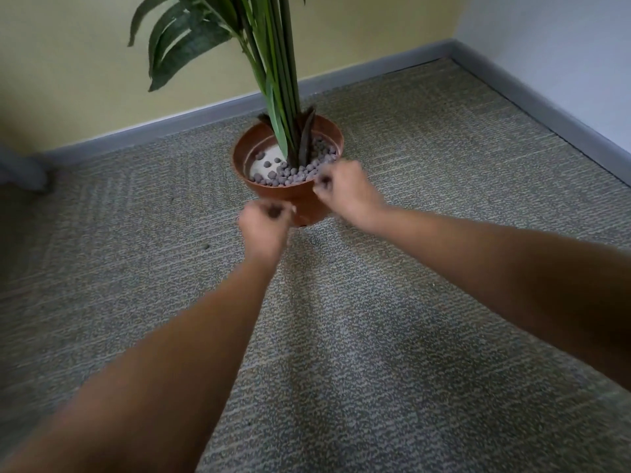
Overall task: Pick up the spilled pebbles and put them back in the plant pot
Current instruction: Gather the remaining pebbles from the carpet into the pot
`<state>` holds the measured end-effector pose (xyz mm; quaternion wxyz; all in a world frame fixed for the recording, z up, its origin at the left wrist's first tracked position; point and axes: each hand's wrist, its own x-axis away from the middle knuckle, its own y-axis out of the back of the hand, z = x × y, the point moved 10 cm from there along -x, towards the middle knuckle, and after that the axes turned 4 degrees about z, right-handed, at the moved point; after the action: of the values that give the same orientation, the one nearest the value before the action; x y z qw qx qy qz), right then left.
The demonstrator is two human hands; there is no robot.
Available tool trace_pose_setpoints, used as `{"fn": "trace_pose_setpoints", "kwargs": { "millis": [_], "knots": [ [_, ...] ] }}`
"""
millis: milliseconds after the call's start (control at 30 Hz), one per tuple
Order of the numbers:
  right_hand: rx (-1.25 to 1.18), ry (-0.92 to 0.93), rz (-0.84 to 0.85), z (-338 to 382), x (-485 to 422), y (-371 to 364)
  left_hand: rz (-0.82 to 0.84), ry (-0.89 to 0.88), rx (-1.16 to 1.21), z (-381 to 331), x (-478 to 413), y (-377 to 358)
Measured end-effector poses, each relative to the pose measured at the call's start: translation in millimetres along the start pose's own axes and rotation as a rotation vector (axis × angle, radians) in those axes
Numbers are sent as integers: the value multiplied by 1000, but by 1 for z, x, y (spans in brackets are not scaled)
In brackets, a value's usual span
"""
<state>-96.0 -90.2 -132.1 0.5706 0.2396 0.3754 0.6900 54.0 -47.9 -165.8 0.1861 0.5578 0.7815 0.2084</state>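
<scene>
A brown plant pot (252, 146) stands on the carpet near the wall, with a green plant (273, 80) rising from it. Grey pebbles (300, 172) fill the right and front of the pot, and pale filler shows at its left. My left hand (264, 227) hovers in front of the pot's near side, fingers pinched on a dark pebble (273, 211). My right hand (348, 191) is at the pot's front right rim, fingers closed on a pebble (324, 181). One loose pebble (206, 246) lies on the carpet to the left, and another (331, 259) lies below my right wrist.
Grey-beige carpet (375, 336) covers the floor. A yellow wall with a grey baseboard (170, 122) runs behind the pot, and a white wall (546, 46) meets it at the right corner. A grey object (20, 169) stands at the far left edge.
</scene>
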Motion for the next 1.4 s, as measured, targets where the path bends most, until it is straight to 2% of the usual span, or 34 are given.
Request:
{"fn": "trace_pose_setpoints", "kwargs": {
  "millis": [67,133,233,300,367,467,533,633,767,900,967,1067,1200,1400],
  "knots": [
    [-85,41,-104,18,-17,19,-100,90,101,-7,-24,16],
    [-169,-6,-141,20,-32,22,-113,157,217,-14,-46,21],
    [-470,-209,-30,-1,-48,-5,-53,381,514,-7,-64,6],
    [-598,-289,66,-10,-47,-25,4,445,580,-3,-71,-4],
    [-508,-242,63,-14,-46,-26,-13,424,584,-1,-72,-2],
    [-155,40,-121,2,-30,1,-152,327,589,8,-63,17],
    [11,233,-157,18,-11,2,-223,225,521,12,-51,29],
    [211,383,64,24,18,-36,-242,188,365,34,-26,27],
    [405,203,469,-9,45,-103,-114,246,115,77,6,8],
    [540,18,693,-38,67,-140,35,212,-259,107,11,7],
    [586,-10,728,-43,73,-148,119,217,-437,122,4,8],
    [575,83,678,-34,76,-154,224,201,-623,140,-14,11],
    [579,183,688,-26,82,-149,329,245,-676,160,-43,13],
    [547,227,725,-24,90,-140,523,307,-833,183,-65,22]
  ]
}}
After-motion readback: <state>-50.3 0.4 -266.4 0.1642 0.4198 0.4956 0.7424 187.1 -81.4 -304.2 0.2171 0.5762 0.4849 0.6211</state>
